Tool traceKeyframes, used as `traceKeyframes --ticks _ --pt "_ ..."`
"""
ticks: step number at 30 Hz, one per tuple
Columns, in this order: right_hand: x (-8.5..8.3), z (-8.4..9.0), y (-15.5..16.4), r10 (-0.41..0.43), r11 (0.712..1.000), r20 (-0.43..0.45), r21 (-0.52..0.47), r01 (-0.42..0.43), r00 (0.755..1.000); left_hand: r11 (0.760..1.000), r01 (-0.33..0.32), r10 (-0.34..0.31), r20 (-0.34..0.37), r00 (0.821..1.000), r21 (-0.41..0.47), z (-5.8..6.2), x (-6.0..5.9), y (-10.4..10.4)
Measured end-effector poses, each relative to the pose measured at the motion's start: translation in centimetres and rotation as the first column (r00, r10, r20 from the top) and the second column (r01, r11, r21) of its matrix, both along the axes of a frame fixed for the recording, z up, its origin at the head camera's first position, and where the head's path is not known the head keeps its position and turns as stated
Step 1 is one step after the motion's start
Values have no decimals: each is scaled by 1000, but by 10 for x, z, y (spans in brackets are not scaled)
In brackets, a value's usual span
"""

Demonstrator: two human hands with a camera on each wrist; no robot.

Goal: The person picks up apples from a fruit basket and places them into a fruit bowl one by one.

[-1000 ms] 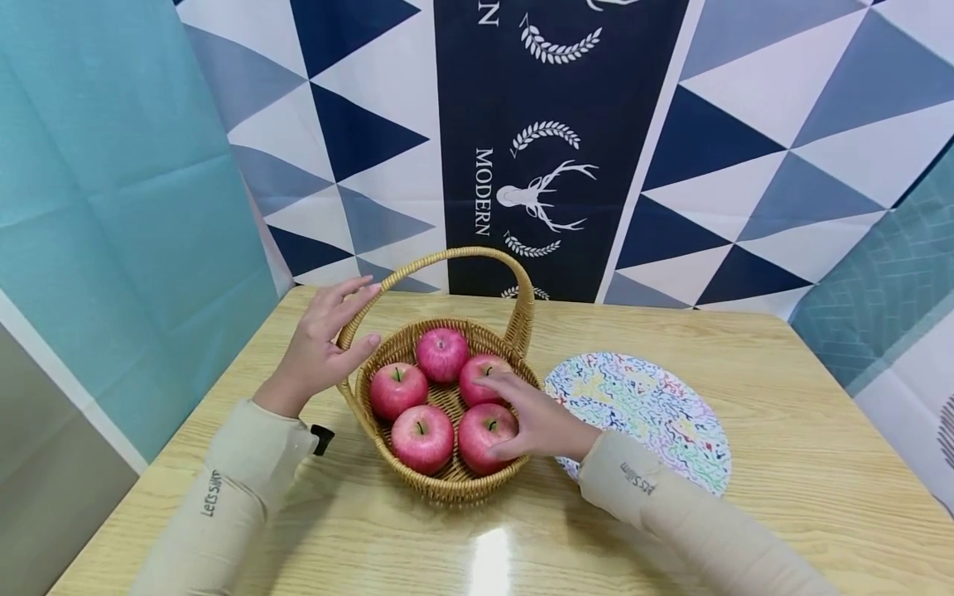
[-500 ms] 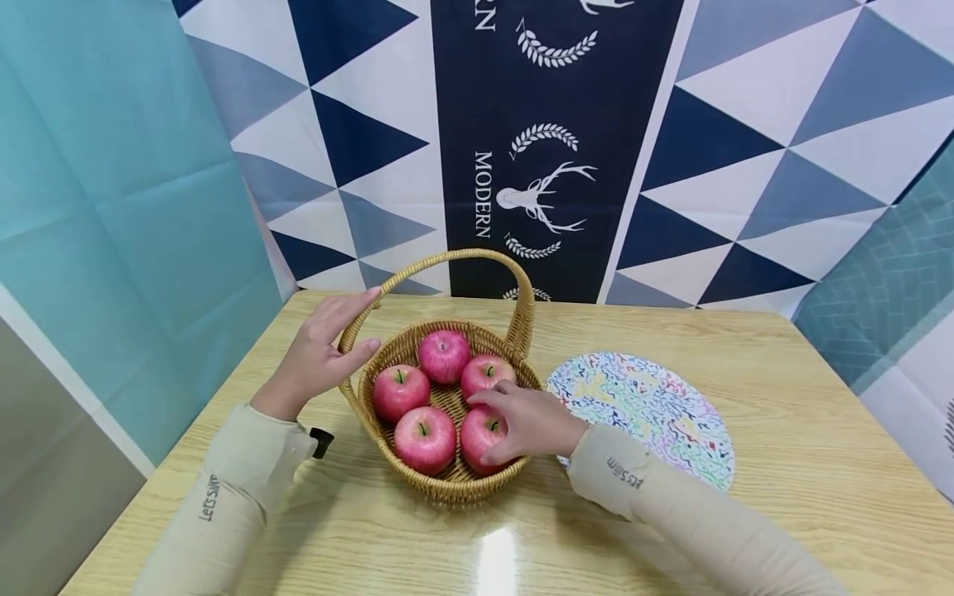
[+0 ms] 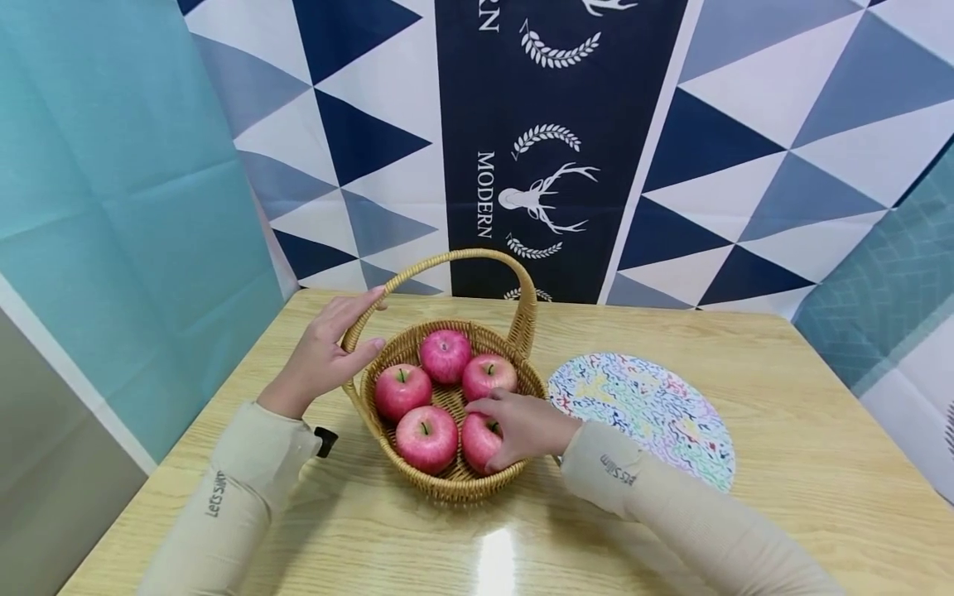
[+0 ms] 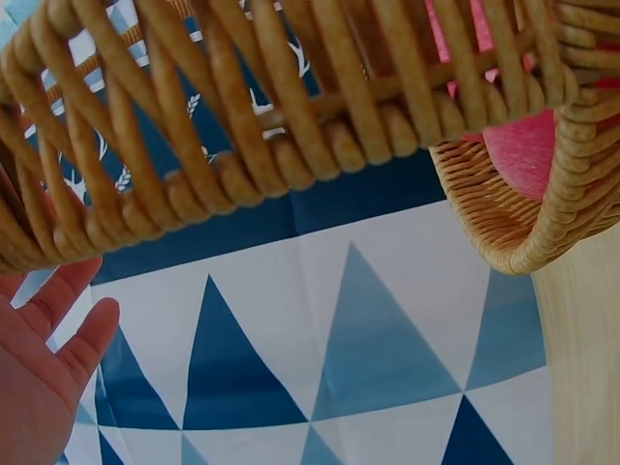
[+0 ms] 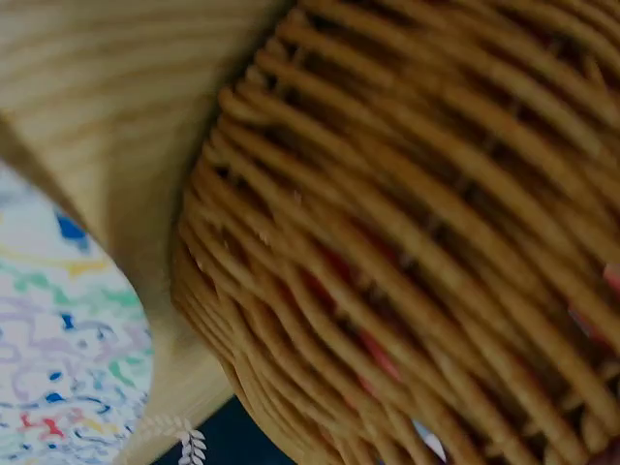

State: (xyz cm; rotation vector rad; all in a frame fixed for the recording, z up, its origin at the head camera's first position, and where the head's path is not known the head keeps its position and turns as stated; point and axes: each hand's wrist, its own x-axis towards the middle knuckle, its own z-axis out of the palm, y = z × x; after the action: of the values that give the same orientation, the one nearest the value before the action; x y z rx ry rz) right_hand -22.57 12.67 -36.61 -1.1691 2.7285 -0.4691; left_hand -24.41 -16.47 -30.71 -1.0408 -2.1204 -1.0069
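Observation:
A round wicker basket (image 3: 455, 495) with a tall arched handle (image 3: 477, 253) holds several red apples. My left hand (image 3: 320, 356) is at the left side of this handle, fingertips curled past it and thumb on the near side. In the left wrist view, the thumb and fingers of that left hand (image 4: 48, 363) show beside the woven handle (image 4: 291, 107). Inside the basket, my right hand (image 3: 532, 426) grips the near-right apple (image 3: 477, 440) between thumb and fingers, covering its right part. The right wrist view shows mainly the basket's woven wall (image 5: 387, 223), with the hand nearly all hidden.
A round mat (image 3: 656, 414) with a multicoloured squiggle pattern lies right of the basket, partly under my right forearm. Both stand on a light wooden table (image 3: 387, 546). A patterned cloth (image 3: 387, 132) hangs behind the table's far edge.
My right hand has moved slightly left and its fingers have come in around the near-right apple. My left fingers have lowered and closed in on the handle. Basket and mat look the same.

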Motion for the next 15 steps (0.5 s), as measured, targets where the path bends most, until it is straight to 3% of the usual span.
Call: traceKeyframes --ticks 9,15 --pt "-4 3 -8 -19 1000 59 -1 19 998 999 37 -37 -26 999 7 0 -2 -4" --pt "-1 31 -7 -47 999 64 19 46 997 1000 25 -25 -16 1000 -14 4 0 -4"
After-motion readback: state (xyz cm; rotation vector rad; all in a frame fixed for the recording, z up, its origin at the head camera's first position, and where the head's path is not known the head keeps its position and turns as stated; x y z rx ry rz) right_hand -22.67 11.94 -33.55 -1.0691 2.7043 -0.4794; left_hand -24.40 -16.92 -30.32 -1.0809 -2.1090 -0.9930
